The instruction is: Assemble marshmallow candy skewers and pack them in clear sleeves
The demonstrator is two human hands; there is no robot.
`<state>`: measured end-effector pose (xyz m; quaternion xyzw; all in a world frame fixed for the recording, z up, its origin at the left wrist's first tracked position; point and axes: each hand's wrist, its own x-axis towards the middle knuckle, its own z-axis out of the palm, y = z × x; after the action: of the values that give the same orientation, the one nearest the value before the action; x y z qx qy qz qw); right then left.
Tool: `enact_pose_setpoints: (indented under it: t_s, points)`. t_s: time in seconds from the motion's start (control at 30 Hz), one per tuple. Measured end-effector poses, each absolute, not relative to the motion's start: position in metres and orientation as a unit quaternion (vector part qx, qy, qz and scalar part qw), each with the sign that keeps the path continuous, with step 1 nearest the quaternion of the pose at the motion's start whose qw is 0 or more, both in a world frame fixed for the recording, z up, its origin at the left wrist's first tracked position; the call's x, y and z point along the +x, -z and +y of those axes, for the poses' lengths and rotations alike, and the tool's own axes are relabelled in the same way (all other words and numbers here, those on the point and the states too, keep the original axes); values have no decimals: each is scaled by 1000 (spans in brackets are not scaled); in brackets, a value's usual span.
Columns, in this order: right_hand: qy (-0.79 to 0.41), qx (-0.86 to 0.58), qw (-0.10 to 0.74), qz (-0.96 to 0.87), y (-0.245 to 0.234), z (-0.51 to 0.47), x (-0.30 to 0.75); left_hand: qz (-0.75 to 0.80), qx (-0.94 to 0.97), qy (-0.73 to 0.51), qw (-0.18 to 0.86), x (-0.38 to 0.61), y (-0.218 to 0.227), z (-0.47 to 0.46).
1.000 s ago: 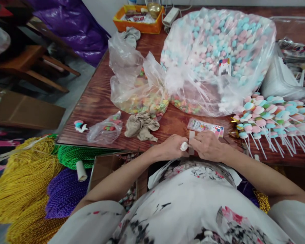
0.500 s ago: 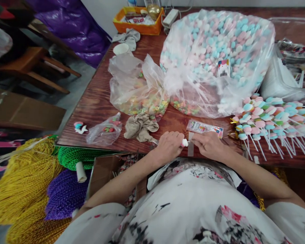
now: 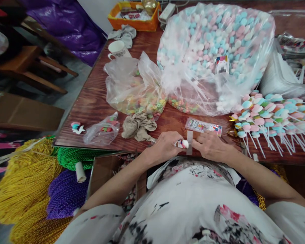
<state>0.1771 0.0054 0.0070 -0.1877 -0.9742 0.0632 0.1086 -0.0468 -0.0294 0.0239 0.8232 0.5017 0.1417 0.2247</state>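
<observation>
White-tipped piece (image 3: pixel 185 144) is pinched by left fingers (image 3: pixel 176 137); right fingers (image 3: pixel 197 145) curl, hold unclear; printed packet (image 3: pixel 202 126) illegible.

Soft, dim light; purple plastic (image 3: pixel 71 30) glints; slight blur.

The dark-red wooden counter (image 3: pixel 91 98) shines softly; the flat clear plastic packet (image 3: pixel 202 126), right of centre, looks glossy; the crumpled beige cloth (image 3: pixel 139 127), matt.

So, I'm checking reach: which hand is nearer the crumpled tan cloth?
Left: the left hand is just right of the tan cloth; the right hand is farther right.
</observation>
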Motion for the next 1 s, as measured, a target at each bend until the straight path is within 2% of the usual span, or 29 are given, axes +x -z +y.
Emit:
enact_pose_setpoints:
  t_s: [0.17, 0.27, 0.4, 0.57, 0.7, 0.87, 1.0]
  points:
    - [-12, -181, 159, -970, -5, -10, 167, 479, 815, -160, 284, -38, -12, -31]
    - [-11, -178, 199, -964, 0, -14, 160, 456, 830, -154, 282, -31, -10, -33]
    - [-36, -221, 251, -942, 7, -10, 161, 475, 847, -133, 196, -36, -26, -33]
    - [-49, -288, 283, -914, 6, -5, 170, 511, 854, -33, 91, -52, -26, -31]
    - [-24, -265, 293, -918, 2, -7, 170, 515, 846, -37, 133, -53, -12, -31]
    - [-26, -223, 280, -933, -2, -9, 172, 508, 838, -28, 198, -44, -17, -33]
    - [-28, -224, 282, -932, 0, -12, 173, 497, 843, -73, 193, -41, -21, -33]
